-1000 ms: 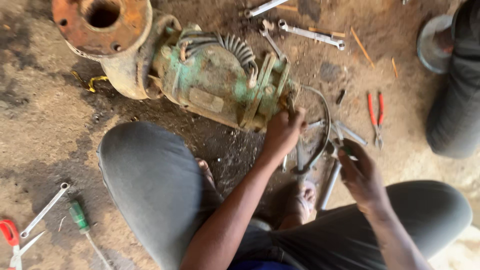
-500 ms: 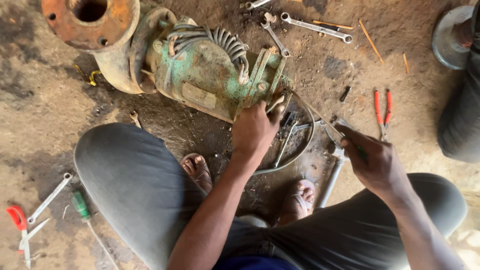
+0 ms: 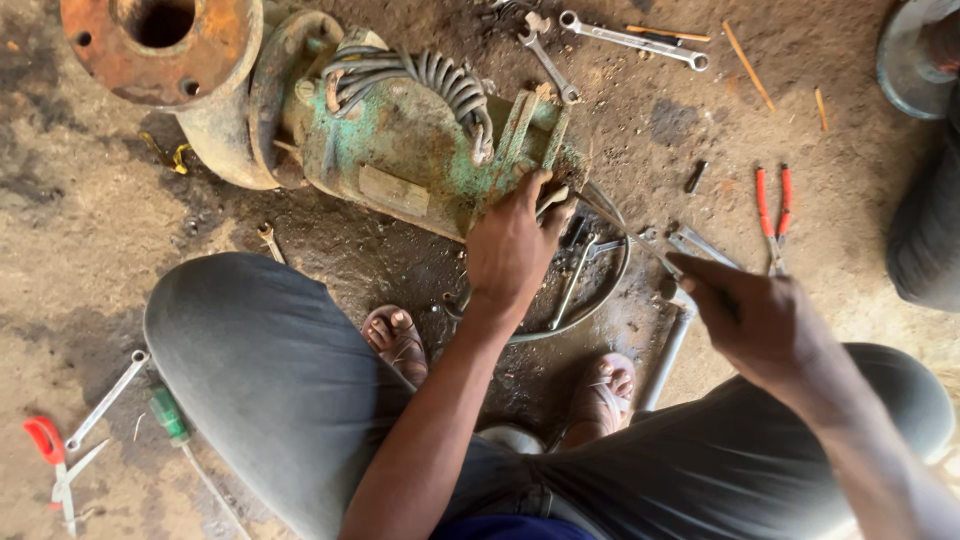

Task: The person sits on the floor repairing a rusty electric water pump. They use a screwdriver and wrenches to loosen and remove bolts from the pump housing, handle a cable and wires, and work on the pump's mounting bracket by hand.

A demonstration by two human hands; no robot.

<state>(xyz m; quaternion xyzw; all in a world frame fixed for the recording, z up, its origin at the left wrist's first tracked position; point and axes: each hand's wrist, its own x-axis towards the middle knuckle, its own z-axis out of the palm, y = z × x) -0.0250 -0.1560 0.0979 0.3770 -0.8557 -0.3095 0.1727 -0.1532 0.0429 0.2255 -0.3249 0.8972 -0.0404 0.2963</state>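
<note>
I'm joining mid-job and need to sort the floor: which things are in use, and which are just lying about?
In use:
left hand on the green pump motor
right hand holding a thin metal tool

Lying about:
red-handled pliers
long spanner
green screwdriver
red-handled tool
</note>
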